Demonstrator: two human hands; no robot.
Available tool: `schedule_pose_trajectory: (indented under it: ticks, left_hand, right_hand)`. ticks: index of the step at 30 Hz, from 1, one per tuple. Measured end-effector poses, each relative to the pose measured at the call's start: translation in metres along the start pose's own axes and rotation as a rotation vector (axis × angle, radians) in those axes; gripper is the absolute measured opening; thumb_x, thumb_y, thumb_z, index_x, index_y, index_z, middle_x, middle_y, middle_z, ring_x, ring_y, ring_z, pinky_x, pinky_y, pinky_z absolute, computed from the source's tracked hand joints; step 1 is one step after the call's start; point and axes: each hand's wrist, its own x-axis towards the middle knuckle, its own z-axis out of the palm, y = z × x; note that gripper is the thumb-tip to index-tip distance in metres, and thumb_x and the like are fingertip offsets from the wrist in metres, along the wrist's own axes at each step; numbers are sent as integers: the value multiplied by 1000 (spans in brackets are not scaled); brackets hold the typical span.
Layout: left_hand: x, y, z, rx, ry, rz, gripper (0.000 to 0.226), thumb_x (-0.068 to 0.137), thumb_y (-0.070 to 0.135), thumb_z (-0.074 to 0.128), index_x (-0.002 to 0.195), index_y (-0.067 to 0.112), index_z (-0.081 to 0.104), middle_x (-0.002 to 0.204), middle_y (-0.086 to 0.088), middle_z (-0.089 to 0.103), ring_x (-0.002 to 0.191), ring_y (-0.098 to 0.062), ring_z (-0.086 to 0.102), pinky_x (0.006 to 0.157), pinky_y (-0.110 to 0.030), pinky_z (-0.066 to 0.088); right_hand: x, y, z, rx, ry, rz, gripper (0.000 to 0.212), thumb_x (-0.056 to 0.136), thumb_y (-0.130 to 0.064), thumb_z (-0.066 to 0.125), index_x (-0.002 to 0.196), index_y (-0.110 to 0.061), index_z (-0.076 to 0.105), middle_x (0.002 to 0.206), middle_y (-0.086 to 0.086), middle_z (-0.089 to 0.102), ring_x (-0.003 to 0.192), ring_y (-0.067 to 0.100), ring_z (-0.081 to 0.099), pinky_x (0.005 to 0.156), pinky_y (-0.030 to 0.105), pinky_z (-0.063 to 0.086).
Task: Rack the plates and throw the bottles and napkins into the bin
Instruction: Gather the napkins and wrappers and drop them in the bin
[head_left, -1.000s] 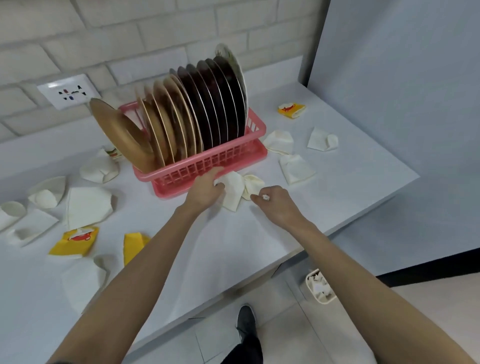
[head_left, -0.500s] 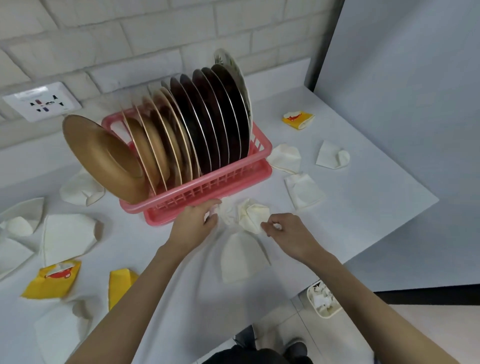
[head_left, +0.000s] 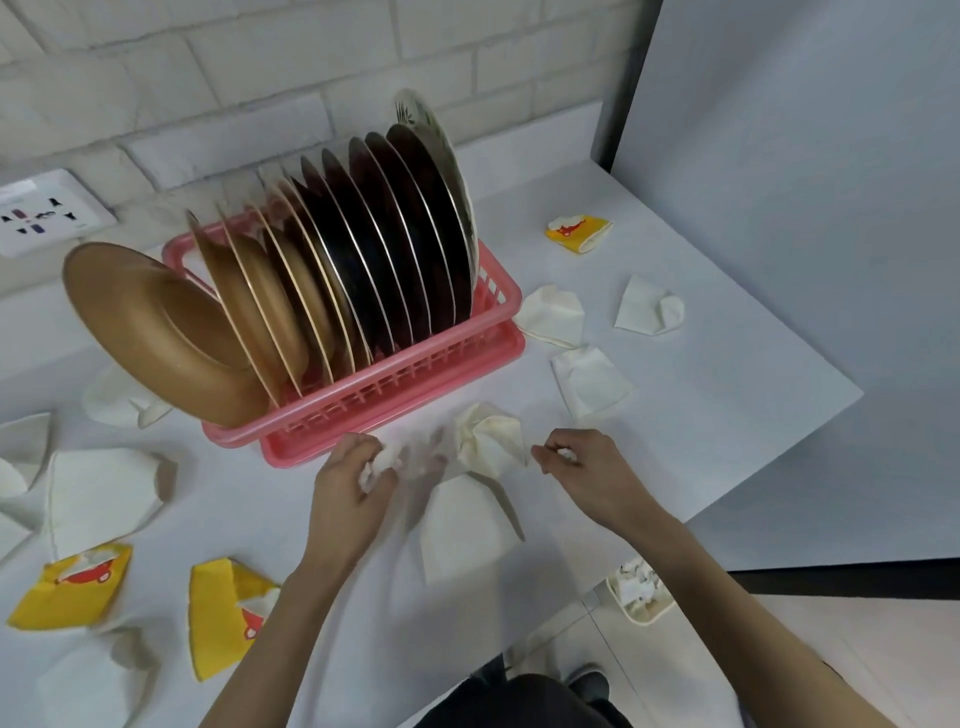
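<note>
Bright, even, diffuse light. Soft shadows fall toward 3 o'clock of the flat napkins (head_left: 98, 499). Motion blur smears the crumpled napkin (head_left: 387, 460) at the left hand (head_left: 350, 486). Brick wall (head_left: 208, 78) lines bow at 11 o'clock.

the left forearm (head_left: 291, 623) and the right forearm (head_left: 737, 618) are stretched bare from the bottom edge toward the middle of the frame, spread in a v. the left hand (head_left: 350, 486) is placed just left of centre, back turned up, its fingers curled round a crumpled napkin (head_left: 378, 464). the right hand (head_left: 584, 467) is held right of centre, knuckles up, with a small white scrap (head_left: 566, 455) pinched at the fingertips. the hands are set apart, not touching.
</note>
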Motion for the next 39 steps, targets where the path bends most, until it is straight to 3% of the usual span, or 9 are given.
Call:
schedule_pose_trajectory:
  ticks: [7,13,16,19,23,26,30,35,39]
  left_hand:
    - [-5,16,6,-479,201,-326,22,97,8,55,81,-7,55,94,-2,77,93,-22,70,82,-37,53]
    - [0,50,17,-613,188,-317,22,95,-4,39,90,16,46,70,-6,56,54,-15,51,43,-22,40]
    - [1,74,29,-584,96,-183,46,94,-5,35,105,33,58,71,0,51,57,-12,43,46,-17,34]
    - [-5,101,48,-599,-85,-83,48,86,-6,39,76,28,72,67,-1,50,56,-14,36,46,-19,27]
    - [-23,138,91,-625,-324,-80,22,78,6,41,57,8,49,58,4,40,50,-10,26,46,-20,18]
    - [-47,164,134,-594,-433,-80,34,92,16,40,62,4,32,56,7,30,51,-9,23,49,-23,20]
    - [-87,194,191,-523,-569,-71,43,104,26,43,62,16,46,53,11,33,49,-7,28,48,-19,26]
    - [-140,212,257,-462,-729,-206,42,106,27,42,66,13,49,54,-2,44,43,-14,34,42,-22,27]
    - [-174,197,308,-487,-677,-415,48,104,30,46,62,8,39,51,-6,36,38,-12,25,37,-21,21]
  right_hand:
    - [-2,4,5,9,-2,2,32,94,-24,59,74,1,60,74,23,59,52,11,39,50,20,29]
    - [-27,3,1,141,51,82,41,101,-34,48,70,-10,61,64,4,54,49,7,42,52,18,32]
    - [-51,15,-7,364,159,157,44,105,-28,37,74,-6,61,63,4,53,53,10,46,50,17,33]
    - [-77,35,-19,438,270,255,26,98,-13,44,79,-11,62,60,2,53,57,16,48,48,23,36]
    - [-109,68,-40,351,346,301,17,88,-4,53,83,-16,65,69,-1,59,57,10,51,52,24,40]
    - [-131,95,-53,357,341,324,17,94,-21,59,80,-12,63,70,-6,57,59,5,51,56,23,43]
    - [-159,136,-70,571,304,334,27,89,-24,43,66,-23,56,70,-7,53,66,12,48,57,31,39]
    - [-193,207,-82,620,286,470,36,95,-12,35,71,-18,62,78,-2,57,69,13,49,54,17,40]
    - [-210,262,-78,695,291,608,36,90,-4,35,65,-16,58,78,4,50,68,17,46,55,25,39]
